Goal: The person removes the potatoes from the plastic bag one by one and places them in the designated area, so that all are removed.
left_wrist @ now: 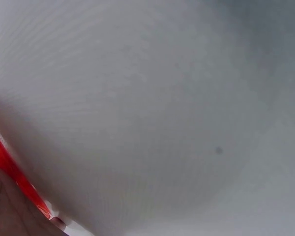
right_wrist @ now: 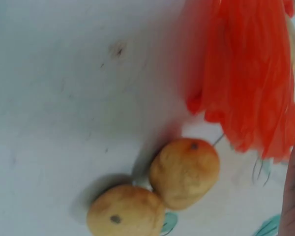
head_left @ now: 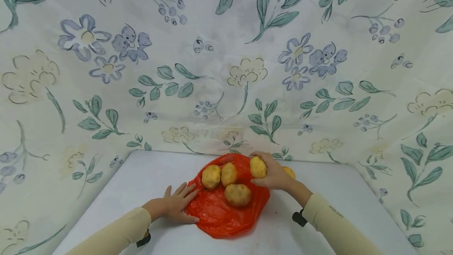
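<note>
A red plastic bag (head_left: 226, 219) lies spread on the white table, with three potatoes on it: one at the left (head_left: 211, 177), one in the middle (head_left: 229, 174) and one nearer the front (head_left: 238, 195). My left hand (head_left: 178, 204) rests on the bag's left edge, fingers spread. At the bag's far right, my right hand (head_left: 276, 174) grips another potato (head_left: 258, 167) between thumb and fingers, over the red plastic. The left wrist view catches only part of the left hand (left_wrist: 10, 211) beside a strip of red bag (left_wrist: 14, 172).
Beyond the right hand, a further potato (head_left: 288, 172) peeks out, partly hidden. The right wrist view shows two potatoes (right_wrist: 184, 173) side by side on the white table (right_wrist: 54, 108), close to the bag. A floral cloth (head_left: 219, 89) rises behind the table's far edge.
</note>
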Demonstrator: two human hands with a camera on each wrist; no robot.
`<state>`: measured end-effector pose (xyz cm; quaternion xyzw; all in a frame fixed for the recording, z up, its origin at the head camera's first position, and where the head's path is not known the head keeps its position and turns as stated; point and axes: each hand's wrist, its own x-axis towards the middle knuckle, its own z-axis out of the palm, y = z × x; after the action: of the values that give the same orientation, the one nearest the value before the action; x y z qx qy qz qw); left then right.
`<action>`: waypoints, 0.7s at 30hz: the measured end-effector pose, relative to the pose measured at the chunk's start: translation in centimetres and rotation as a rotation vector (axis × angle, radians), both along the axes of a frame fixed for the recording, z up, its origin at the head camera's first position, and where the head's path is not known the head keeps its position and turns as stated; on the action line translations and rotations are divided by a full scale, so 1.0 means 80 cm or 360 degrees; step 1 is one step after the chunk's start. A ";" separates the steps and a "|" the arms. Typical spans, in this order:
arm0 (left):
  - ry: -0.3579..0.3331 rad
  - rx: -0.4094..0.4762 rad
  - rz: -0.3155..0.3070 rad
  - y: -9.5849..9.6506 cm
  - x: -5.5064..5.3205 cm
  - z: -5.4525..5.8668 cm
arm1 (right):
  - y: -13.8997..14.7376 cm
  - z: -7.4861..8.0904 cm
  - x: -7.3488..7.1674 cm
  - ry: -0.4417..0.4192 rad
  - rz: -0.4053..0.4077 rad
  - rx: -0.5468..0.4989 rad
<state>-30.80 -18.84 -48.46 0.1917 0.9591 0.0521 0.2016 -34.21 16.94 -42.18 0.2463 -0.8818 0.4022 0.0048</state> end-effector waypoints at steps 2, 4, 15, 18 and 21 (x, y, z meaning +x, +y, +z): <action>0.0000 -0.0002 0.0005 -0.001 -0.001 0.000 | 0.005 -0.001 -0.004 -0.0096 -0.0084 -0.0037; -0.0001 -0.0002 0.0003 -0.002 -0.002 -0.001 | 0.012 -0.003 -0.007 -0.0137 -0.0164 -0.0041; 0.0004 -0.0006 -0.0006 -0.001 0.000 -0.001 | 0.044 -0.007 -0.018 0.0009 -0.0324 0.0054; 0.0003 0.0005 -0.0020 -0.001 0.000 0.001 | 0.052 -0.009 -0.022 0.0022 -0.0308 0.0014; 0.0004 0.0024 -0.0019 -0.003 -0.001 -0.003 | 0.061 -0.013 -0.026 0.0039 -0.0315 0.0014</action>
<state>-30.86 -19.10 -48.71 0.1991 0.9577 0.0581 0.1993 -36.28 21.78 -43.26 0.1629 -0.9035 0.3928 0.0541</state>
